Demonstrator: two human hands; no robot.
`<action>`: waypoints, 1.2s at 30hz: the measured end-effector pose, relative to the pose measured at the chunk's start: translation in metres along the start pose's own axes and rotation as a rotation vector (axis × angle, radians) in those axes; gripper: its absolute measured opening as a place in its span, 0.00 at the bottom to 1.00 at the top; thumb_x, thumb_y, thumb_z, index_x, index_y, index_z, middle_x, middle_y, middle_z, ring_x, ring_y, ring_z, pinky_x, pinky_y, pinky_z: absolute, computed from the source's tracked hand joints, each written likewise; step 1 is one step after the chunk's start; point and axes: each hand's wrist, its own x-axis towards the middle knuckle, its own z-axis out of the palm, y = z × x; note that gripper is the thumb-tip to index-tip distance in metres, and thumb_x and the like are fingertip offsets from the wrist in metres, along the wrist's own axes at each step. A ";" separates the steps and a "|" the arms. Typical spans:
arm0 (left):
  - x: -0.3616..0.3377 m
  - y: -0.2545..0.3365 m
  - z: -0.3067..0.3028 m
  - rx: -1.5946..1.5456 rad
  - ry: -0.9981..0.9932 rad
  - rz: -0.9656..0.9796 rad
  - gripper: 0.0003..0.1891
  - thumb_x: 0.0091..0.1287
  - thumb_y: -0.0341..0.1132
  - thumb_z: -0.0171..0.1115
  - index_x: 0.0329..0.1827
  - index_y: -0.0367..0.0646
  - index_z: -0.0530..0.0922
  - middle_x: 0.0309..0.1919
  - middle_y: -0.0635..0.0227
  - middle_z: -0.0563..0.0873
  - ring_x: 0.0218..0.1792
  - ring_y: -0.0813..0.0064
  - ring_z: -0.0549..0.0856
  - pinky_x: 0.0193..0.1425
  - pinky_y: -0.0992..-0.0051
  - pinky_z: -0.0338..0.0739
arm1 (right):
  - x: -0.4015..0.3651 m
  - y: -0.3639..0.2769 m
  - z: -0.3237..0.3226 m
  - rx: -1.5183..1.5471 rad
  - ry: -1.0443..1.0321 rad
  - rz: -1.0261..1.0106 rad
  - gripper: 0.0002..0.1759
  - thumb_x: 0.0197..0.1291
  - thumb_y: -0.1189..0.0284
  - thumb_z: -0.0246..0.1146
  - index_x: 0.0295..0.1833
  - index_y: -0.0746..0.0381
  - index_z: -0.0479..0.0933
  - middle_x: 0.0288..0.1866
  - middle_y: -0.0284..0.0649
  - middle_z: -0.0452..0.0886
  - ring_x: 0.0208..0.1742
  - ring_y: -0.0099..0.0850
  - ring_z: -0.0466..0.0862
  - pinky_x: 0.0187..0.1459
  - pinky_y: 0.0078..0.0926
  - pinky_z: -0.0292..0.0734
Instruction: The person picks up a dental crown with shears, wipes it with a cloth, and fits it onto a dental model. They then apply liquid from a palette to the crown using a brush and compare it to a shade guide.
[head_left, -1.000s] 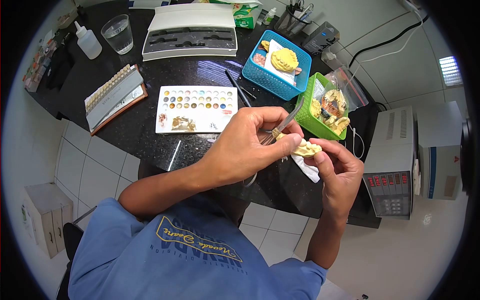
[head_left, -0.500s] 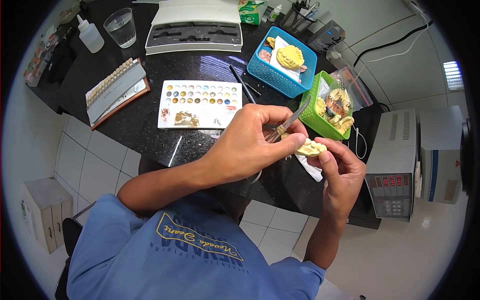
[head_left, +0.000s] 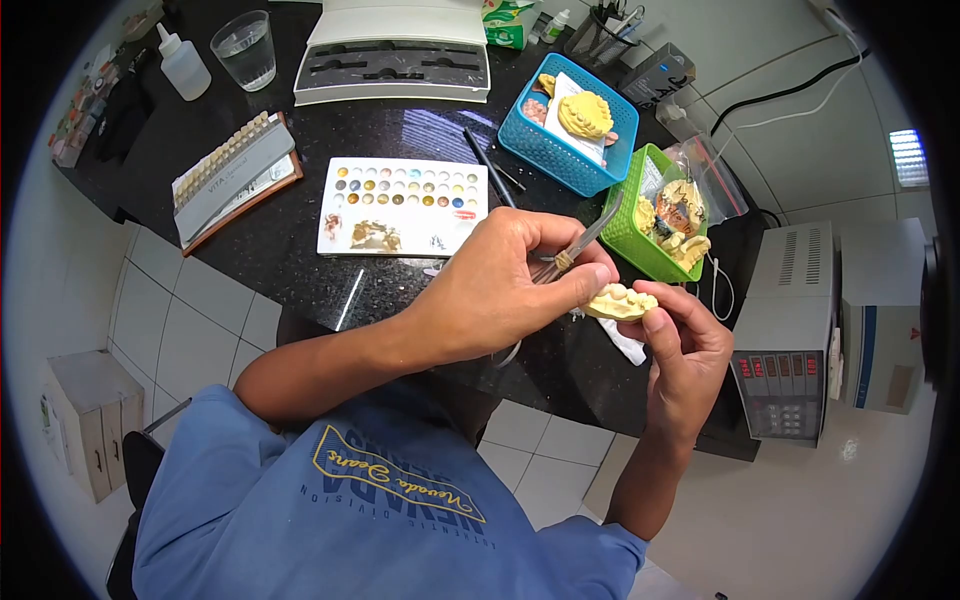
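A small pale yellow dental cast (head_left: 620,303) is held between both hands above the dark speckled counter. The fingers of my right hand (head_left: 682,335) pinch its right end. My left hand (head_left: 510,280) is closed around a metal tool with a clear tube (head_left: 590,235), and its thumb touches the cast's left end. What the left fingertips do behind the thumb is hidden. Below the cast lies a white cloth (head_left: 625,340). A white palette (head_left: 345,225) with rows of coloured wells sits left of my left hand.
Beyond the hands stand a green basket (head_left: 640,258) and a blue basket (head_left: 560,165), both holding casts. Dark pens (head_left: 488,168) lie beside the palette. A shade guide (head_left: 235,180), an open case (head_left: 390,95), a glass (head_left: 245,60) and a bottle (head_left: 185,72) stand farther left.
The cast has turned slightly between the fingers, showing more of its side. The hands stay nearly in place, and the view has shifted a little.
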 end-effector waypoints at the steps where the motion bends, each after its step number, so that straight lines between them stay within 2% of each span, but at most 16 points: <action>1: 0.000 0.000 0.000 0.001 0.000 -0.003 0.09 0.66 0.33 0.58 0.39 0.35 0.81 0.29 0.71 0.83 0.29 0.91 0.78 0.31 0.87 0.71 | 0.000 0.000 0.000 -0.005 -0.007 -0.005 0.11 0.59 0.77 0.61 0.45 0.74 0.78 0.40 0.47 0.80 0.39 0.29 0.83 0.41 0.22 0.83; 8: -0.008 0.003 -0.001 0.004 0.002 0.033 0.09 0.65 0.32 0.59 0.40 0.35 0.81 0.30 0.72 0.83 0.30 0.91 0.77 0.32 0.88 0.70 | -0.001 0.000 0.000 0.022 -0.021 0.013 0.11 0.58 0.79 0.61 0.45 0.74 0.78 0.41 0.46 0.80 0.40 0.29 0.82 0.43 0.22 0.83; 10: -0.013 0.011 0.000 0.005 -0.025 -0.038 0.09 0.63 0.30 0.62 0.41 0.34 0.80 0.32 0.71 0.83 0.31 0.91 0.77 0.33 0.88 0.70 | -0.002 0.001 0.000 0.025 -0.028 0.006 0.11 0.58 0.79 0.61 0.44 0.74 0.78 0.41 0.46 0.79 0.41 0.29 0.82 0.43 0.23 0.83; 14: -0.015 0.004 0.002 0.055 0.005 -0.001 0.09 0.61 0.28 0.63 0.43 0.34 0.79 0.34 0.71 0.82 0.31 0.93 0.76 0.32 0.89 0.68 | -0.002 0.003 0.002 0.022 -0.034 -0.006 0.10 0.58 0.79 0.62 0.45 0.74 0.78 0.42 0.46 0.79 0.41 0.27 0.82 0.42 0.21 0.82; 17: -0.014 0.003 0.002 0.052 0.023 0.017 0.08 0.60 0.27 0.63 0.42 0.35 0.80 0.36 0.71 0.82 0.29 0.93 0.74 0.30 0.90 0.66 | -0.002 0.004 0.000 -0.064 -0.057 -0.059 0.10 0.57 0.80 0.62 0.45 0.72 0.79 0.42 0.45 0.79 0.41 0.26 0.81 0.40 0.18 0.80; 20: -0.013 0.007 -0.002 0.197 0.003 0.023 0.08 0.60 0.26 0.64 0.41 0.36 0.81 0.35 0.72 0.81 0.28 0.93 0.73 0.29 0.89 0.64 | -0.003 0.002 0.003 -0.171 -0.065 -0.087 0.12 0.55 0.82 0.62 0.46 0.69 0.80 0.41 0.44 0.80 0.40 0.24 0.80 0.38 0.15 0.78; 23: -0.014 0.003 0.000 0.158 0.023 0.044 0.07 0.59 0.26 0.64 0.40 0.37 0.81 0.34 0.73 0.81 0.28 0.93 0.73 0.29 0.89 0.64 | -0.004 0.000 0.003 -0.242 -0.089 -0.099 0.12 0.53 0.83 0.62 0.45 0.67 0.81 0.41 0.42 0.80 0.39 0.23 0.80 0.38 0.15 0.77; 25: -0.013 -0.001 0.002 0.023 0.101 0.115 0.07 0.60 0.25 0.63 0.41 0.37 0.81 0.34 0.72 0.81 0.28 0.93 0.73 0.29 0.88 0.64 | -0.003 -0.001 0.004 -0.288 -0.078 -0.099 0.12 0.53 0.83 0.62 0.44 0.66 0.81 0.39 0.42 0.81 0.38 0.23 0.81 0.38 0.16 0.78; 26: -0.015 0.002 0.000 0.023 0.099 0.119 0.07 0.60 0.25 0.63 0.41 0.37 0.81 0.34 0.72 0.81 0.28 0.93 0.73 0.29 0.88 0.64 | 0.000 0.000 0.003 -0.333 -0.006 -0.138 0.12 0.53 0.83 0.62 0.44 0.67 0.81 0.39 0.42 0.81 0.37 0.23 0.81 0.38 0.17 0.78; 28: -0.019 0.011 -0.006 -0.027 0.099 -0.031 0.07 0.61 0.25 0.62 0.41 0.36 0.79 0.35 0.69 0.82 0.30 0.91 0.75 0.33 0.88 0.67 | 0.009 0.001 -0.002 -0.522 0.170 -0.230 0.10 0.53 0.83 0.62 0.43 0.67 0.81 0.38 0.41 0.82 0.37 0.24 0.81 0.38 0.19 0.78; 29: -0.020 0.009 -0.008 -0.026 0.095 -0.032 0.07 0.61 0.25 0.62 0.41 0.36 0.79 0.35 0.69 0.82 0.30 0.91 0.75 0.33 0.88 0.67 | 0.020 0.005 -0.009 -0.643 0.250 -0.352 0.11 0.53 0.83 0.61 0.43 0.67 0.81 0.37 0.41 0.82 0.37 0.24 0.82 0.37 0.20 0.77; 31: -0.023 0.003 -0.011 -0.072 0.083 0.013 0.07 0.61 0.25 0.62 0.41 0.36 0.77 0.35 0.65 0.83 0.34 0.88 0.79 0.39 0.87 0.72 | 0.045 0.010 -0.019 -0.822 0.349 -0.454 0.10 0.54 0.81 0.61 0.43 0.66 0.81 0.36 0.41 0.83 0.34 0.26 0.83 0.36 0.21 0.77; 32: -0.024 -0.001 -0.012 -0.075 0.073 0.037 0.07 0.61 0.24 0.62 0.40 0.37 0.76 0.37 0.63 0.84 0.38 0.85 0.81 0.43 0.85 0.74 | 0.055 0.012 -0.023 -0.836 0.339 -0.421 0.09 0.55 0.80 0.61 0.43 0.66 0.81 0.35 0.42 0.83 0.33 0.27 0.83 0.35 0.21 0.78; 33: -0.026 -0.002 -0.012 -0.070 0.072 0.033 0.07 0.61 0.24 0.62 0.40 0.37 0.76 0.37 0.63 0.84 0.38 0.85 0.81 0.43 0.85 0.74 | 0.066 0.015 -0.027 -0.848 0.327 -0.389 0.09 0.56 0.79 0.61 0.42 0.65 0.81 0.35 0.42 0.83 0.32 0.28 0.83 0.35 0.22 0.78; 35: -0.035 -0.004 -0.008 -0.307 0.050 -0.025 0.07 0.61 0.24 0.62 0.40 0.38 0.76 0.39 0.61 0.84 0.39 0.84 0.82 0.44 0.83 0.75 | 0.084 0.023 -0.033 -0.881 0.299 -0.413 0.08 0.56 0.77 0.61 0.42 0.66 0.81 0.34 0.43 0.83 0.30 0.29 0.84 0.35 0.24 0.78; 36: -0.039 -0.005 -0.005 -0.343 0.068 -0.062 0.07 0.61 0.26 0.63 0.40 0.37 0.76 0.39 0.60 0.85 0.36 0.85 0.82 0.40 0.86 0.75 | 0.090 0.027 -0.034 -0.915 0.258 -0.388 0.08 0.56 0.77 0.62 0.42 0.66 0.81 0.35 0.43 0.83 0.31 0.29 0.84 0.34 0.24 0.78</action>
